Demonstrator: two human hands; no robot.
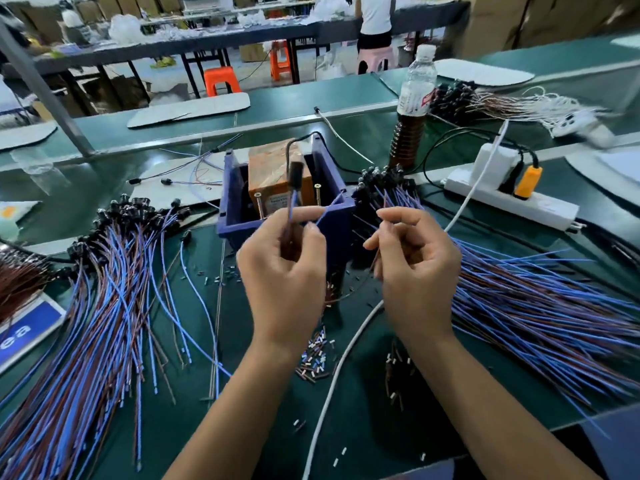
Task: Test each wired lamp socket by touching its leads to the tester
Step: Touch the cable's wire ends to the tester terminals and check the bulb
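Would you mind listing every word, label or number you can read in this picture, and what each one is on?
"ea": white letters on the blue card at the left edge; the rest of the word is cut off.
Label on the bottle: red and white print, too blurred to read.
Label on the orange block in the blue box: small print, unreadable.
Nothing else legible.
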